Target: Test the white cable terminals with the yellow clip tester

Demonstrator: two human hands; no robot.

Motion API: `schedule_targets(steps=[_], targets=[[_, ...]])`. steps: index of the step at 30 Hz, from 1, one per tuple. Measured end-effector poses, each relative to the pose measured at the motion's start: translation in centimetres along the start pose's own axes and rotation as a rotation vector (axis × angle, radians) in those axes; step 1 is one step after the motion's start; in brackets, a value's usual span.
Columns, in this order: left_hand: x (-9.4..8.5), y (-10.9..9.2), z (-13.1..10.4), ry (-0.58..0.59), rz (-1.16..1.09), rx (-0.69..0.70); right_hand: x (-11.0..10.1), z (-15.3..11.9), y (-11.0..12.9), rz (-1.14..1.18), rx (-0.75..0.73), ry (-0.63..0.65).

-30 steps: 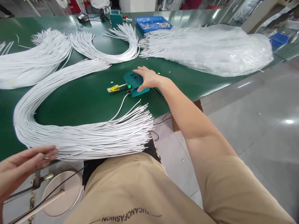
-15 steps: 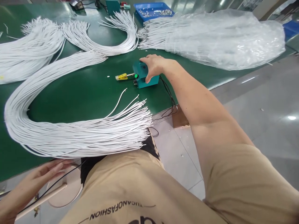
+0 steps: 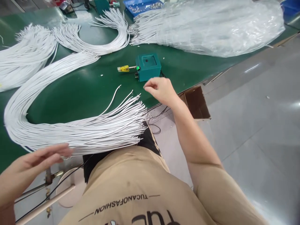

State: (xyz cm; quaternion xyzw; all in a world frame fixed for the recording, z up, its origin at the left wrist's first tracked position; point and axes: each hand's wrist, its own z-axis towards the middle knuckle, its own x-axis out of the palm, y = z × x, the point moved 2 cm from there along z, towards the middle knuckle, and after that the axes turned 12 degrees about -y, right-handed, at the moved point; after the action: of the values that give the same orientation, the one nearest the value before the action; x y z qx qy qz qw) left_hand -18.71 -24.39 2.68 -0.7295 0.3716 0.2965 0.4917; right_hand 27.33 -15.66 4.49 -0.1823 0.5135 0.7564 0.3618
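Note:
A thick bundle of white wires (image 3: 77, 132) curves in a U across the green table, with its loose ends fanned out toward me. My left hand (image 3: 44, 157) is at the bundle's near edge, fingers stretched out and slightly blurred; I cannot tell whether it touches the wires. My right hand (image 3: 160, 89) hovers just right of the fanned wire ends, its fingers curled toward the thumb with nothing visible in them. Just beyond it stands a teal box-shaped device (image 3: 148, 67). From the device's left side sticks out a metal rod with a yellow clip (image 3: 123, 68).
More white wire bundles (image 3: 30, 56) lie at the far left and at the back (image 3: 103, 47). A plastic-wrapped bundle (image 3: 211, 28) stretches along the back right. Behind it is a blue tray (image 3: 140, 7) of small metal parts. A cardboard box (image 3: 198, 101) stands below the table edge.
My right hand has let go of the teal device and come back toward me, its fingers closing. My left hand has risen from below the table edge to the wire bundle. The view has shifted.

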Motion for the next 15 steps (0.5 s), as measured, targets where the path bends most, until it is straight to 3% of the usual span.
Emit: schedule_targets(steps=[3, 7, 8, 11, 15], targets=[[-0.3, -4.0, 0.4, -0.228, -0.086, 0.002, 0.2, -4.9, -1.2, 0.138, 0.182, -0.093], [2.2, -9.7, 2.2, -0.186, -0.006, 0.196, 0.6, -9.2, -2.5, 0.167, 0.338, -0.256], [3.0, -10.8, 2.8, -0.227, 0.018, 0.259, 0.8, -10.0, -2.6, 0.173, 0.367, -0.266], [5.0, -12.9, 4.7, -0.301, 0.12, 0.38, 1.8, -11.8, -2.6, 0.233, 0.448, -0.243], [6.6, -13.8, 6.6, -0.183, 0.177, 0.415, 3.6, -13.4, -2.7, 0.339, 0.538, -0.188]])
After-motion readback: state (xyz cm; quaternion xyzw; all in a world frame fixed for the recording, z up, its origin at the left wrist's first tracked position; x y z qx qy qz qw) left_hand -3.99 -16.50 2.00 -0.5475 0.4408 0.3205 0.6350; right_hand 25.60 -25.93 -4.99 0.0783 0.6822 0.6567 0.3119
